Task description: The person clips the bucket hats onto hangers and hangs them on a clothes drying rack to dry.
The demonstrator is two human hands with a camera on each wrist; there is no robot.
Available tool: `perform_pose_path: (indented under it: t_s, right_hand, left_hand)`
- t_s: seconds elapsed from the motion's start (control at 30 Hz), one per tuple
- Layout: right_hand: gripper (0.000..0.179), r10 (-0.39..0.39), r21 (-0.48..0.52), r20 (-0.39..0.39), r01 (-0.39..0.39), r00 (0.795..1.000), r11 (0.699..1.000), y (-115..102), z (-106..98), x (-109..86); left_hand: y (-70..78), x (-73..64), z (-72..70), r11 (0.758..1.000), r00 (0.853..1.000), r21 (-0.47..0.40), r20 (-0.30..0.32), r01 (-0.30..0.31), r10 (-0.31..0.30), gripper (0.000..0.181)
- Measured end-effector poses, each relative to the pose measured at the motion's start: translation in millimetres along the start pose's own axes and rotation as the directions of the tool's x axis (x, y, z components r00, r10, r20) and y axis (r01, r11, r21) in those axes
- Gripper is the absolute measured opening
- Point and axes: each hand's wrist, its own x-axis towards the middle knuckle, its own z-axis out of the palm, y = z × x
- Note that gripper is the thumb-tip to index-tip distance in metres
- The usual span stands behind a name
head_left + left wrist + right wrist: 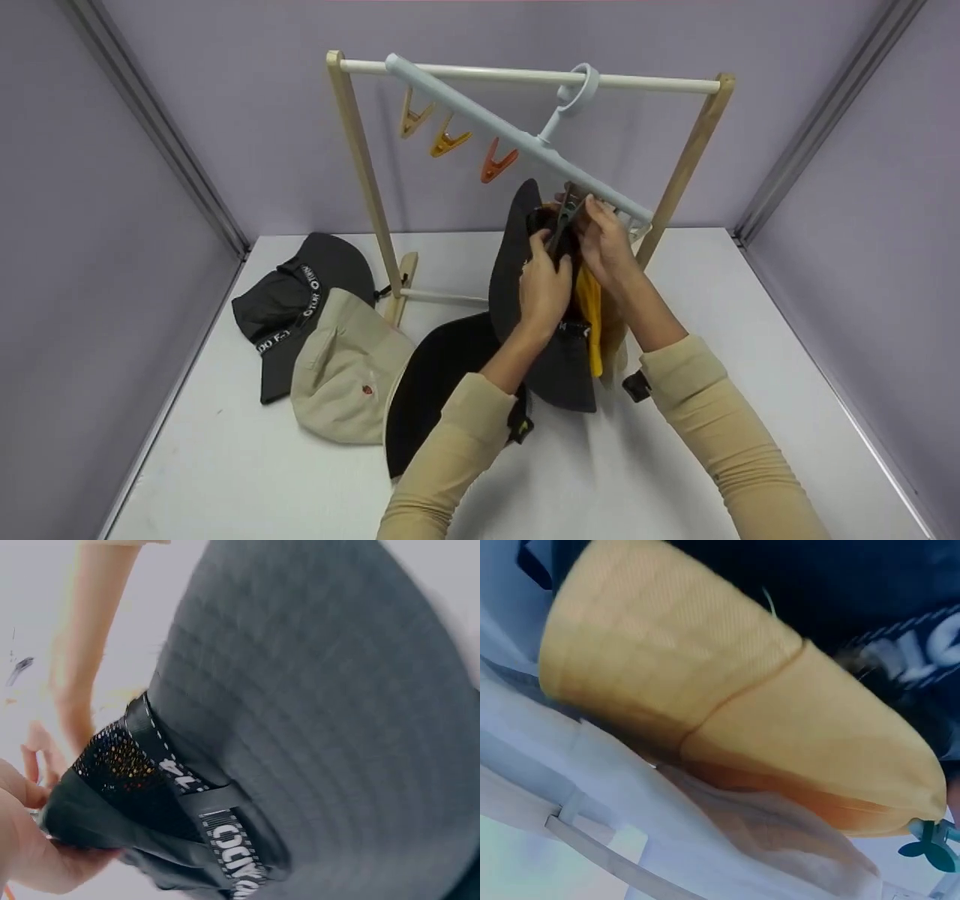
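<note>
My left hand (545, 289) grips the folded crown edge of a black bucket hat (510, 262), with printed white letters on its band (232, 855). The hat hangs brim-down below the slanted pale blue hanger bar (517, 139). Against its crown edge is a dark green clothes peg (566, 216), and my right hand (602, 241) pinches at that peg just under the bar. Behind the black hat hangs a yellow hat (780, 712), with a green leaf-shaped clip (930, 847) at its edge. A pale hat (780, 840) hangs beside it.
The hanger hooks over the white rail (480, 73) of a wooden-legged rack. Beige, yellow and orange pegs (497, 161) dangle from its raised left end. On the table (225, 465) lie a black cap (300, 300), a beige hat (349, 375) and a black-lined hat (442, 375).
</note>
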Motion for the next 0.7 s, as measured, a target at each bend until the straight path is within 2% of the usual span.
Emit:
perform_pose_path:
  t_s: [0.13, 0.3, 0.5, 0.6, 0.7]
  right_hand:
    - [0.038, -0.012, -0.050, -0.009, 0.012, 1.000, 0.999, 2.7, 0.3, -1.6]
    - [0.043, -0.017, -0.059, -0.017, 0.016, 1.000, 0.998, 4.4, 0.6, -4.3]
    - [0.055, 0.034, -0.124, -0.057, -0.041, 0.998, 0.991, 1.4, -2.2, -10.2]
    - [0.052, 0.021, -0.129, -0.062, -0.029, 0.998, 0.991, 1.1, -3.0, -12.6]
    - [0.050, -0.006, -0.139, -0.062, -0.003, 0.998, 0.990, 1.5, -3.4, -15.4]
  left_hand:
    - [-12.9, -14.6, 13.9, 0.999, 0.999, 0.044, 0.012, 0.031, -0.031, 0.064]
    - [-27.7, -37.8, 34.9, 0.996, 0.998, 0.060, 0.028, 0.059, -0.060, 0.089]
    - [-43.9, -60.8, 53.8, 0.980, 0.998, 0.200, -0.061, 0.010, 0.002, 0.100]
    - [-53.5, -67.7, 58.9, 0.983, 0.997, 0.181, -0.082, 0.030, -0.015, 0.102]
    - [-62.6, -72.2, 60.1, 0.993, 0.996, 0.106, -0.076, 0.053, -0.045, 0.103]
